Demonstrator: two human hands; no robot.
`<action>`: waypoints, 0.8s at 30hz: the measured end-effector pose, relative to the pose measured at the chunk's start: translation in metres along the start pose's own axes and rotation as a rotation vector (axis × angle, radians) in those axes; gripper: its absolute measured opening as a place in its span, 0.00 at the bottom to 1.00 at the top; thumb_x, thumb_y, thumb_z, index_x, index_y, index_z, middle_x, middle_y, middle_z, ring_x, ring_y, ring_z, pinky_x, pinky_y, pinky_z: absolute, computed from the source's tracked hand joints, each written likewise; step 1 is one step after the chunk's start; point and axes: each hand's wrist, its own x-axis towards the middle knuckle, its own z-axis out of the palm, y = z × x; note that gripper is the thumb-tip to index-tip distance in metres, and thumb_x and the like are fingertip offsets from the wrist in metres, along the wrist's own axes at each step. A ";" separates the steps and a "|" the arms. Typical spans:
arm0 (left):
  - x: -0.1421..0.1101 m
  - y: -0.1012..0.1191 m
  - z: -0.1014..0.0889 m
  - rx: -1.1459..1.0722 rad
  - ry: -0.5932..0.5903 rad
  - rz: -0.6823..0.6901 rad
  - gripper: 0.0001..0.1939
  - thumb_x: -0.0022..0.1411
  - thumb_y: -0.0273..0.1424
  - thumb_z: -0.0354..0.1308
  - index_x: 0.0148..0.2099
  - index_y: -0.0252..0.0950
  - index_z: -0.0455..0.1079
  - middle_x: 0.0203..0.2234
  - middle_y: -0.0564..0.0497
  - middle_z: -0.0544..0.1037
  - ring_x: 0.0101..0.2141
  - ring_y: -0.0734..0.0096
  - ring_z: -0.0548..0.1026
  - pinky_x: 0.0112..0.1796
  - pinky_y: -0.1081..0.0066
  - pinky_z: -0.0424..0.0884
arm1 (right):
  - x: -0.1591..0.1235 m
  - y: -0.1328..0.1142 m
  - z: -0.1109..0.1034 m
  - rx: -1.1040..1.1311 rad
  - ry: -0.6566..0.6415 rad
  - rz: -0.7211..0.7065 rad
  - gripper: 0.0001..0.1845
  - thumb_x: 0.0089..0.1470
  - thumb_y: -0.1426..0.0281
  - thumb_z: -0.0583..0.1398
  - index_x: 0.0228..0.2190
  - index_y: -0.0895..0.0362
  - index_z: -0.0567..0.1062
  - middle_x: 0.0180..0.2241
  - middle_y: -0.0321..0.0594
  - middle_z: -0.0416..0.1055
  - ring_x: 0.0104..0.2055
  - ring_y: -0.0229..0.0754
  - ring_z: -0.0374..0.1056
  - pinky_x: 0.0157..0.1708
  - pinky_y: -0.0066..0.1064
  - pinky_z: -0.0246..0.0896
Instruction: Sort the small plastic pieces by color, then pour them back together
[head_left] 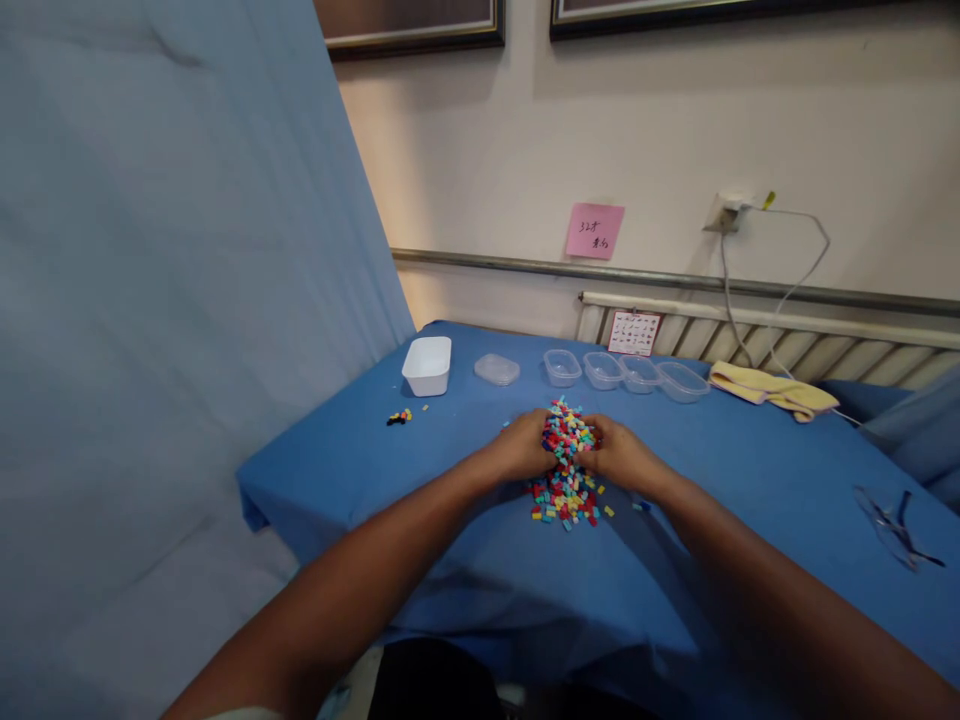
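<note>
A heap of small multicoloured beads (568, 468) lies in the middle of the blue-covered table (465, 540). My left hand (525, 447) presses against the heap's left side and my right hand (616, 452) against its right side. Both hands are cupped round the pile, with the fingers curled in towards the beads. The fingertips are hidden among the beads. More beads lie spread out just in front of my hands.
A white rectangular tub (428, 364), a clear lid (496, 369) and several clear small containers (622, 372) line the far edge. A few stray beads (400, 416) lie left. A yellow cloth (772, 389) and glasses (896, 527) are to the right. A blue curtain (165, 300) hangs left.
</note>
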 end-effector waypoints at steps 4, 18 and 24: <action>0.016 0.002 -0.013 -0.028 -0.003 0.015 0.27 0.58 0.34 0.71 0.59 0.34 0.78 0.51 0.40 0.86 0.49 0.48 0.84 0.49 0.62 0.79 | 0.019 -0.019 -0.004 -0.163 0.031 -0.083 0.34 0.54 0.69 0.72 0.62 0.57 0.79 0.51 0.48 0.86 0.48 0.55 0.83 0.51 0.42 0.78; -0.007 -0.039 -0.029 -0.084 0.049 -0.100 0.22 0.64 0.24 0.64 0.60 0.33 0.82 0.52 0.46 0.88 0.50 0.54 0.85 0.51 0.64 0.78 | 0.051 -0.051 0.006 -0.488 -0.130 -0.529 0.20 0.69 0.72 0.63 0.59 0.56 0.84 0.58 0.52 0.84 0.60 0.54 0.80 0.61 0.42 0.71; -0.008 -0.044 -0.017 -0.011 0.147 -0.012 0.19 0.67 0.24 0.60 0.58 0.34 0.83 0.52 0.43 0.86 0.52 0.54 0.83 0.57 0.61 0.77 | 0.042 -0.023 0.012 -0.588 -0.225 -0.730 0.13 0.72 0.70 0.61 0.47 0.56 0.87 0.47 0.49 0.86 0.54 0.53 0.80 0.63 0.47 0.68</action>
